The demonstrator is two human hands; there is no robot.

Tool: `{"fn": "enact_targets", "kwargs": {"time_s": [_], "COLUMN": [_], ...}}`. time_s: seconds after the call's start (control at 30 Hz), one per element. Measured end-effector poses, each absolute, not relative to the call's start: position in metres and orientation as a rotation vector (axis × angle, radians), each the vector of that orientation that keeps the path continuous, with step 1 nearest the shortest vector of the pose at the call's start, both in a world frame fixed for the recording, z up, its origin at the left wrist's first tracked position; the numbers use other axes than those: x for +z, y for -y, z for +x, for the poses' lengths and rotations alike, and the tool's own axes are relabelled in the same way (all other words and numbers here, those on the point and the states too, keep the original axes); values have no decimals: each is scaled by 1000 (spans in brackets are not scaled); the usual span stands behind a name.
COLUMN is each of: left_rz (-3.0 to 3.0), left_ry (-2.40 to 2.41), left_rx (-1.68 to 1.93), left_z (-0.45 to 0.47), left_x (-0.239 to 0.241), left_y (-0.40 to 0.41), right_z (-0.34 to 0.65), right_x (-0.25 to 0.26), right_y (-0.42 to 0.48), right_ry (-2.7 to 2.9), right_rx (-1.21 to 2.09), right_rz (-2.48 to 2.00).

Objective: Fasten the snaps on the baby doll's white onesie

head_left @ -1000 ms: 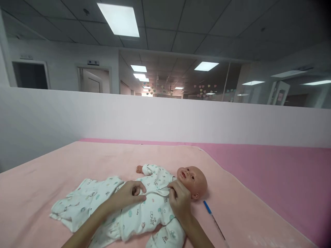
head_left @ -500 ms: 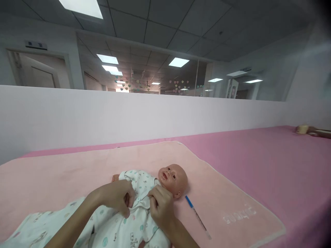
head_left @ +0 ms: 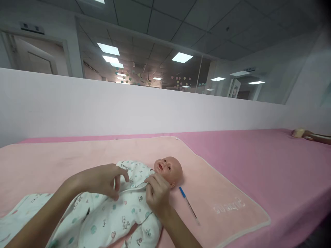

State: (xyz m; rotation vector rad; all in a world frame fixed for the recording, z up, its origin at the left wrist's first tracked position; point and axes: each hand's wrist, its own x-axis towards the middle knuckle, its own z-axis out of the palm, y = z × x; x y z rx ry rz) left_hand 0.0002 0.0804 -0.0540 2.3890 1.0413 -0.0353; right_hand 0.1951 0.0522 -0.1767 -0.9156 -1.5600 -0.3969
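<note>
The white letters on the pink towel (head_left: 207,182) are too blurry to read. Low in the middle, the right hand (head_left: 156,194) fingers pinch the doll's (head_left: 169,167) suit (head_left: 121,213). The left hand (head_left: 102,179) fingers are half open and touch it.

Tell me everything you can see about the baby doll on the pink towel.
The baby doll lies on its back on the pale pink towel, bald head to the picture's right. Its skin looks like smooth vinyl. It wears a white romper printed with small coloured figures. The right hand pinches the romper's collar; the left hand rests on its chest front.
</note>
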Motion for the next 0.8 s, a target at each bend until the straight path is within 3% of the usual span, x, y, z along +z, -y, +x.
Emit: {"fn": "enact_targets", "kwargs": {"time_s": [0.23, 0.37, 0.53, 0.63, 0.8], "left_rz": [2377, 2300, 2216, 2137, 2058], "left_ry": [-960, -1002, -940, -922, -906], "left_rx": [689, 775, 822, 811, 817], "left_z": [58, 70, 64, 63, 63], "left_x": [-110, -144, -151, -154, -156], "left_y": [-88, -100, -104, -109, -115], "right_z": [220, 260, 288, 285, 283], "right_x": [-168, -193, -223, -224, -203], "right_y": [-25, 20, 53, 63, 75], "right_ry": [1315, 1169, 1277, 1377, 1371], "right_rx": [-350, -416, -595, -628, -387], "right_rz": [-937, -1432, -2182, -2282, -2353]}}
